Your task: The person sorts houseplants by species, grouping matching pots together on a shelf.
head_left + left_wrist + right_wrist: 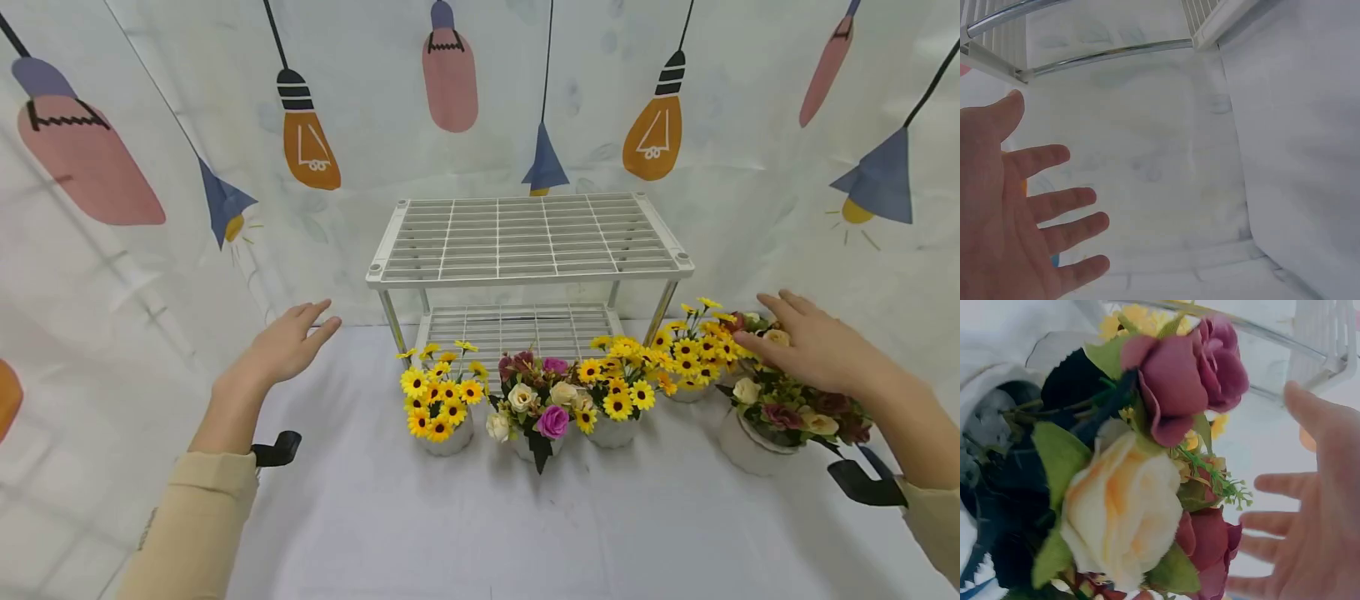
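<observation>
My left hand (288, 343) hovers left of the white rack with its fingers straight and nothing in it. In the left wrist view its spread fingers (1072, 234) face the backdrop. Over at the right, my right hand (813, 346) reaches above a pot of cream and dark red roses (795, 412), fingers extended. The right wrist view shows a cream rose (1125, 506) and a mauve rose (1175, 381) close beside that hand, which holds nothing. Next to this pot stands a pot of yellow sunflowers (693, 354), partly behind the rose leaves.
A two-tier white wire rack (532, 275) stands at the back centre. Before it sit a sunflower pot (442, 408), a mixed rose pot (536, 408) and another sunflower pot (617, 396). A lamp-patterned backdrop (360, 108) hangs behind the white tabletop (480, 533).
</observation>
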Tool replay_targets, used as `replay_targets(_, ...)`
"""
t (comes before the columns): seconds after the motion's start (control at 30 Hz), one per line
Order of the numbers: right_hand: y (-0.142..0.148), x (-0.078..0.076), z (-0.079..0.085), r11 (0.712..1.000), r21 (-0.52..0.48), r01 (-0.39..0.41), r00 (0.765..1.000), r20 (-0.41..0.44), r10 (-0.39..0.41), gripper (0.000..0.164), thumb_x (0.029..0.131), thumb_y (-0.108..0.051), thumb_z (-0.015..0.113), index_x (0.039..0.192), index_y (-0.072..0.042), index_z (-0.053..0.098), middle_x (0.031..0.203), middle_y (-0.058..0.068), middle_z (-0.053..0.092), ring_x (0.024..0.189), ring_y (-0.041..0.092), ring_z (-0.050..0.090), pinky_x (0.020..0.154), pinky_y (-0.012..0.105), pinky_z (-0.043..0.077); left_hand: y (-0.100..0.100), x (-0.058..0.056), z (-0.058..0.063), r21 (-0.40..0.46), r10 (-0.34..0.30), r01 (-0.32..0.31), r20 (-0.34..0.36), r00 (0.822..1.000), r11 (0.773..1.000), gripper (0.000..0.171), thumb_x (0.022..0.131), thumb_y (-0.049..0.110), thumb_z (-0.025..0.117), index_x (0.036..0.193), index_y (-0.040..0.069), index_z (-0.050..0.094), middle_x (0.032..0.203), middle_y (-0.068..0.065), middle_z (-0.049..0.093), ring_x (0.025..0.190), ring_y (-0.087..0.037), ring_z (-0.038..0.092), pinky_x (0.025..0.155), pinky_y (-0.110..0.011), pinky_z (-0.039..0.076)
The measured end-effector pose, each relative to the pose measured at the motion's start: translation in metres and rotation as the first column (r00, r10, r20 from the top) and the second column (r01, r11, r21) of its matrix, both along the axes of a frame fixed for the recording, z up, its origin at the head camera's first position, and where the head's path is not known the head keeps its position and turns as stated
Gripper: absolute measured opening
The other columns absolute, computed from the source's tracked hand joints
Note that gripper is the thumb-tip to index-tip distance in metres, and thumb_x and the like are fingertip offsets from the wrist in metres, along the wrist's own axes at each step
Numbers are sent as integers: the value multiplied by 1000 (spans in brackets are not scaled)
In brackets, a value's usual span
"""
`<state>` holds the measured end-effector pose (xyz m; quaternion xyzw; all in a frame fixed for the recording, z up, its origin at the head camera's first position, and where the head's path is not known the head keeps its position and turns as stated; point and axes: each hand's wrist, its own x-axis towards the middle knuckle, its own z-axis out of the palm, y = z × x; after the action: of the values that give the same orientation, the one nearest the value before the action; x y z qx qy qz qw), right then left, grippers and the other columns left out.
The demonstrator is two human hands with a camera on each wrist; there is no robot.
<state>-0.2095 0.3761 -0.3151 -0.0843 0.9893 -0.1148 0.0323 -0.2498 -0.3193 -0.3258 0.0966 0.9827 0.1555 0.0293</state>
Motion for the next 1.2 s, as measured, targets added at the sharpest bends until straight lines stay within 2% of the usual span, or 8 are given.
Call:
replay_targets(0.2,-9,15,-2,992,-120,-39,977,-214,13,68,105,-41,60,147,10,42,147,41,37,131,63,34,97,78,32,15,3,7,198,35,-15,-98,995,980,74,110,54,29,159,-2,28,155,-34,34,140,-54,33,109,-70,30)
replay_targets(0.4,-26,32,-8,971,-227,-71,893,-449,-39,47,101,-24,68,135,6,55,132,34,54,120,56,48,87,71,41,35,4,12,441,127,-35,-180,976,897,68,109,56,37,156,8,40,146,-22,50,133,-43,47,100,-63,44)
replay_targets(0.47,-32,39,-12,962,-259,-89,855,-515,-59,43,98,-17,70,132,6,58,127,31,58,115,50,53,84,60,46,42,3,14,519,140,-17,-200,970,855,65,109,54,39,153,7,45,141,-20,55,129,-39,53,99,-56,48)
replay_targets(0.57,-40,48,-22,945,-305,-120,784,-614,-98,37,93,-9,74,125,6,63,116,26,64,99,21,62,76,31,49,53,0,17,625,143,19,-208,968,780,61,109,50,43,149,4,50,134,-18,60,120,-32,59,97,-41,52)
replay_targets(0.67,-46,56,-31,919,-360,-161,723,-676,-139,33,89,-3,75,119,6,66,108,20,68,87,-8,54,67,6,38,66,-3,21,719,141,34,-182,973,695,59,109,47,46,147,2,52,131,-15,60,117,-26,59,97,-35,52)
replay_targets(0.83,-56,69,-46,871,-438,-220,667,-719,-193,32,85,6,75,115,9,67,104,7,68,94,-13,55,81,2,40,80,-8,29,845,118,25,-104,988,534,61,108,44,51,148,-1,50,131,-11,59,113,-20,59,103,-43,49)
replay_targets(1.03,-63,87,-67,829,-517,-212,651,-707,-275,27,85,9,73,112,9,67,106,-17,64,91,-12,58,80,2,43,85,-14,30,928,94,-36,1,996,370,62,105,38,60,149,-3,48,134,-15,60,111,-21,61,109,-53,42)
replay_targets(1.2,-69,103,-84,825,-556,-101,663,-656,-361,24,87,7,73,110,8,67,100,-24,60,84,-12,55,77,2,42,85,-19,30,951,82,-103,82,993,291,61,102,37,66,148,-1,51,129,-10,63,110,-21,62,112,-54,40)
